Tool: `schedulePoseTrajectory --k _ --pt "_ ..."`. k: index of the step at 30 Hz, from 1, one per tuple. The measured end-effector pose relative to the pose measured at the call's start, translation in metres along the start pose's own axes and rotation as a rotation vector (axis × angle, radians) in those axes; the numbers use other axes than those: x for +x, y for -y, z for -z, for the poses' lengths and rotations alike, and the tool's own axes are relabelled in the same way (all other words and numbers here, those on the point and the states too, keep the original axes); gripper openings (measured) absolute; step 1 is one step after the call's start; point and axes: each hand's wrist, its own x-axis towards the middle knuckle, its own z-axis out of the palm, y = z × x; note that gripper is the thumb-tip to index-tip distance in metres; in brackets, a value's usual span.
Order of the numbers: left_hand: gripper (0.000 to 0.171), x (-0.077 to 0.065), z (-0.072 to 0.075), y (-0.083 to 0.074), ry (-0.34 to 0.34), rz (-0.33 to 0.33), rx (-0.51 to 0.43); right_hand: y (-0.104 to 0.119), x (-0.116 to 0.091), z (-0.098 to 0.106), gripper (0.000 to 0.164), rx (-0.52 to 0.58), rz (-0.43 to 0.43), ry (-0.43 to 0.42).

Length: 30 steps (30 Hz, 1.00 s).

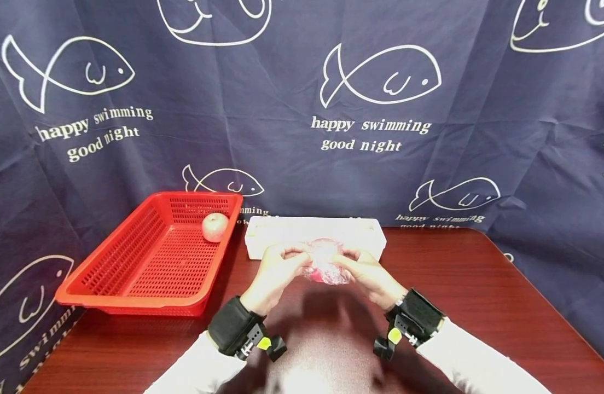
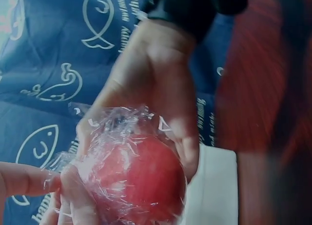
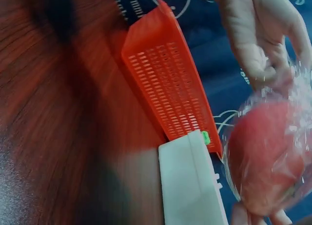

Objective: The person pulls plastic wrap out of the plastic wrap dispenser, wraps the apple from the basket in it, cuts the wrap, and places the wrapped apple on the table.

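Between both hands is a red apple (image 2: 153, 181) wrapped in crinkled clear plastic film (image 2: 124, 122). In the head view my left hand (image 1: 276, 269) pinches the wrapped apple from the left side. From the other side my right hand (image 1: 373, 275) pinches it with thumb and fingers. The bundle is held above the table, just in front of a long white box (image 1: 262, 235). The right wrist view shows the film stretched over the apple (image 3: 265, 152) and gathered in loose folds near the left hand (image 3: 263, 34).
A red perforated basket (image 1: 134, 300) stands on the left of the dark red wooden table (image 1: 459, 295). One pale pink apple (image 1: 215, 227) lies inside at its right wall. A blue curtain with fish drawings (image 1: 282, 109) hangs behind the table.
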Motion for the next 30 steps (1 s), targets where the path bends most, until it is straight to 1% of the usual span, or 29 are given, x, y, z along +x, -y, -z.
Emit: schedulePoseTrajectory --k 2,4,5,7,10,13,16,18,19,22,23,25,26,30 --pt "0.018 0.0 -0.002 0.005 -0.042 -0.066 0.091 0.0 -0.001 -0.005 0.038 -0.06 -0.025 -0.095" --pt "0.018 -0.001 -0.005 0.01 -0.081 -0.123 0.18 -0.002 -0.001 -0.01 0.049 -0.104 -0.047 -0.193" --pt "0.018 -0.001 -0.006 0.013 -0.092 -0.142 0.208 -0.002 -0.002 -0.012 0.053 -0.114 -0.058 -0.24" --pt "0.019 -0.003 -0.008 0.019 -0.102 -0.171 0.277 -0.005 -0.002 -0.017 0.052 -0.121 -0.059 -0.326" --pt "0.021 -0.007 -0.011 0.025 -0.077 -0.178 0.325 -0.009 -0.002 -0.022 0.055 -0.201 -0.019 -0.437" --pt "0.025 -0.012 -0.014 0.029 -0.042 -0.155 0.325 -0.013 -0.002 -0.027 0.055 -0.295 0.057 -0.501" --pt "0.027 -0.012 -0.015 0.029 -0.043 -0.106 0.293 -0.015 -0.003 -0.032 0.057 -0.364 0.101 -0.51" --pt "0.029 -0.01 -0.013 0.028 -0.065 -0.084 0.286 -0.014 -0.006 -0.034 0.06 -0.368 0.095 -0.482" --pt "0.03 -0.009 -0.012 0.027 -0.08 -0.077 0.29 -0.013 -0.007 -0.035 0.064 -0.372 0.091 -0.47" --pt "0.033 -0.002 -0.006 0.026 -0.116 -0.048 0.295 -0.01 -0.011 -0.035 0.071 -0.392 0.117 -0.426" --pt "0.035 0.0 -0.004 0.026 -0.124 -0.033 0.294 -0.01 -0.013 -0.035 0.073 -0.404 0.145 -0.413" --pt "0.037 0.003 0.0 0.026 -0.134 -0.012 0.306 -0.009 -0.015 -0.034 0.075 -0.463 0.234 -0.395" --pt "0.039 0.004 0.002 0.027 -0.136 -0.003 0.305 -0.01 -0.016 -0.033 0.076 -0.494 0.287 -0.389" --pt "0.043 0.006 0.007 0.03 -0.148 -0.003 0.283 -0.014 -0.018 -0.03 0.075 -0.658 0.514 -0.404"
